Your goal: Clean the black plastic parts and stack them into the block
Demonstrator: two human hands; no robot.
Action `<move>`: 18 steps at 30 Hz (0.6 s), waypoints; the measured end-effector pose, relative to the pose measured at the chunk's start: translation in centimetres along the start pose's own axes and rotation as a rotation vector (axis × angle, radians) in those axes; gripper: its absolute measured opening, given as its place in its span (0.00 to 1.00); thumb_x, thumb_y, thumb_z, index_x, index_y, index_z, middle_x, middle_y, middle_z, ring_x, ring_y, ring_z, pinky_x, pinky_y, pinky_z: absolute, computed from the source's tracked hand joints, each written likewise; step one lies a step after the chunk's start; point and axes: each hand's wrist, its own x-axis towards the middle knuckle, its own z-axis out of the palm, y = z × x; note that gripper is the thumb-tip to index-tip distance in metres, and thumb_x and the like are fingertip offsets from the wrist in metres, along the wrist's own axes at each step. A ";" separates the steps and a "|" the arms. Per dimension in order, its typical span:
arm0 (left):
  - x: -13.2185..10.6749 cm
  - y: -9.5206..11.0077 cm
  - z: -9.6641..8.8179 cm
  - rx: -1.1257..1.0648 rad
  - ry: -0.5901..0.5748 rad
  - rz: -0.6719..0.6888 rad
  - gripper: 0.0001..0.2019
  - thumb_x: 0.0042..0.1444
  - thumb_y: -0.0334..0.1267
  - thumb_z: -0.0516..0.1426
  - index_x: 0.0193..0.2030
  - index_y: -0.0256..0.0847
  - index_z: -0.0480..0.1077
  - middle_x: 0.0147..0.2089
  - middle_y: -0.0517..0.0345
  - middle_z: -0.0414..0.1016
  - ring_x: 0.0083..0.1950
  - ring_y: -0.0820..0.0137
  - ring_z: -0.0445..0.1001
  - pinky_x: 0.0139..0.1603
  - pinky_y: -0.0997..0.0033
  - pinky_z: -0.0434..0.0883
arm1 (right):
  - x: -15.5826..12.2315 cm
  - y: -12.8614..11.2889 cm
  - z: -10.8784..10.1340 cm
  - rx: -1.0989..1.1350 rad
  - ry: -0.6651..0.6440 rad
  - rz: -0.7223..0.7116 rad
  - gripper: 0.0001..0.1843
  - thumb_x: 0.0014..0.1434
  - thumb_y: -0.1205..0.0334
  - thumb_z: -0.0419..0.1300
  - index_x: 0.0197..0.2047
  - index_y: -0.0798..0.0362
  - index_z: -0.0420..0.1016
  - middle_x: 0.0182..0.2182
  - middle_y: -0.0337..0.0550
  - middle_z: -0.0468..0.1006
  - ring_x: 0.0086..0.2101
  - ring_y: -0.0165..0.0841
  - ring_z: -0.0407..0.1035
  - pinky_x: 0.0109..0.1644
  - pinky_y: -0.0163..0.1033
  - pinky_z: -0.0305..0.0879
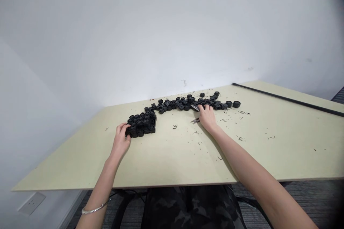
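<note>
Left hand [123, 137]: partly curled, thumb and fingers against the left end of the stacked black block [141, 123], which sits left of centre on the worktop [161, 161]; firmness of grip cannot be told. Right hand [207, 117]: fingers bent and close together at the near edge of the loose black pieces [178, 104], a metal tool [195, 108] projecting at the fingertips; its hold is partly hidden. A pointed blade [195, 120] shows just beside that hand (whether part of the same tool cannot be determined). Dark curled shavings [175, 126] litter the surface. A black rod [285, 98] lies at the right.
</note>
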 end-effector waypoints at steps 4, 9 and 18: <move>-0.1 0.1 0.1 0.001 0.009 -0.033 0.22 0.46 0.26 0.51 0.50 0.41 0.62 0.60 0.45 0.53 0.64 0.55 0.55 0.63 0.49 0.59 | -0.1 -0.6 0.0 0.120 0.063 -0.019 0.28 0.55 0.76 0.44 0.58 0.56 0.61 0.49 0.57 0.63 0.45 0.43 0.56 0.49 0.43 0.55; -0.1 2.5 -0.6 0.029 0.131 -0.043 0.22 0.49 0.31 0.55 0.53 0.40 0.61 0.64 0.43 0.42 0.69 0.51 0.41 0.65 0.45 0.52 | -0.3 -2.7 -0.9 0.695 0.039 0.038 0.22 0.61 0.68 0.40 0.56 0.54 0.64 0.46 0.53 0.67 0.46 0.40 0.60 0.49 0.44 0.60; 2.7 13.3 2.1 -0.293 -0.137 0.191 0.19 0.54 0.35 0.54 0.53 0.44 0.61 0.60 0.49 0.58 0.63 0.59 0.57 0.64 0.52 0.56 | -2.5 -6.9 -2.4 1.834 -0.526 0.183 0.10 0.61 0.65 0.51 0.44 0.53 0.69 0.36 0.46 0.75 0.34 0.30 0.72 0.45 0.39 0.70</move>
